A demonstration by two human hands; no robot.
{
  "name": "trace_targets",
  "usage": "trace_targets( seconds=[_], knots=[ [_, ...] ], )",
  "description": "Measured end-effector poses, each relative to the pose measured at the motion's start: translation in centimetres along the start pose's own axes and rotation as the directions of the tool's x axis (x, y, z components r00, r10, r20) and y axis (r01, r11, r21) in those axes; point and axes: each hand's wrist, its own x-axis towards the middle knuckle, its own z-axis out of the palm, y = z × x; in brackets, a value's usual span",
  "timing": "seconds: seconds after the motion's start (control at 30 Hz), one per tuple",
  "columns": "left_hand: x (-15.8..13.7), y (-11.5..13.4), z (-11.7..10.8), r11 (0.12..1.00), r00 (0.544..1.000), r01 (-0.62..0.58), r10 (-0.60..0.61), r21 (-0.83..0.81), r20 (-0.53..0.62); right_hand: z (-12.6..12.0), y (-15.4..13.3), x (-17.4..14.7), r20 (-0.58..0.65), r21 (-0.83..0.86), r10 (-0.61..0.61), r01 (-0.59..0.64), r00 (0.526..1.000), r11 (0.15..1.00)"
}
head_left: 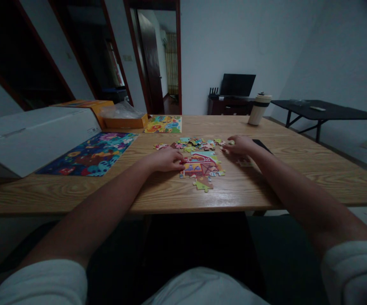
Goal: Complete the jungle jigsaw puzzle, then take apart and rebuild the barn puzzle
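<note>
A partly joined jigsaw puzzle (202,165) with a red barn picture lies flat on the wooden table. At its left edge rests my left hand (167,160), fingertips touching the border and thumb slightly apart from the fingers. A heap of loose jigsaw pieces (198,144) lies just beyond the puzzle. My right hand (241,145) is at the right end of that heap, its fingers bent and closed around a small pale jigsaw piece (232,142). A few joined pieces (243,161) lie beneath my right wrist, partly hidden by it.
A large white box (37,135) stands at the left beside a dark blue picture sheet (91,154). Behind are an orange box tray (126,122) with clear plastic and a yellow picture sheet (164,124). A tumbler (259,110) and a dark flat object (261,145) are at the right.
</note>
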Motion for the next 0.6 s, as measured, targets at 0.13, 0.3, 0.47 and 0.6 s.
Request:
trace_targets(
  seconds=[0.13,0.3,0.47,0.6],
  knots=[
    [0.0,0.3,0.1,1.000,1.000,-0.006,0.007,0.023,-0.019,-1.0,-2.6,1.5,0.202,0.199,-0.054,0.014,0.978,0.980],
    [0.0,-0.1,0.4,1.000,0.999,-0.015,0.015,0.000,-0.035,-0.4,-5.5,2.1,0.182,0.246,-0.278,0.230,0.943,0.941],
    [0.0,-0.2,0.5,0.997,1.000,0.019,-0.021,-0.081,-0.018,1.4,-5.4,2.1,0.008,0.441,-0.247,0.218,0.969,0.871],
    [0.1,-0.2,0.5,0.992,0.998,0.067,-0.066,-0.111,0.008,1.4,-3.2,2.0,-0.094,0.456,-0.036,0.075,0.995,0.887]
  ],
)
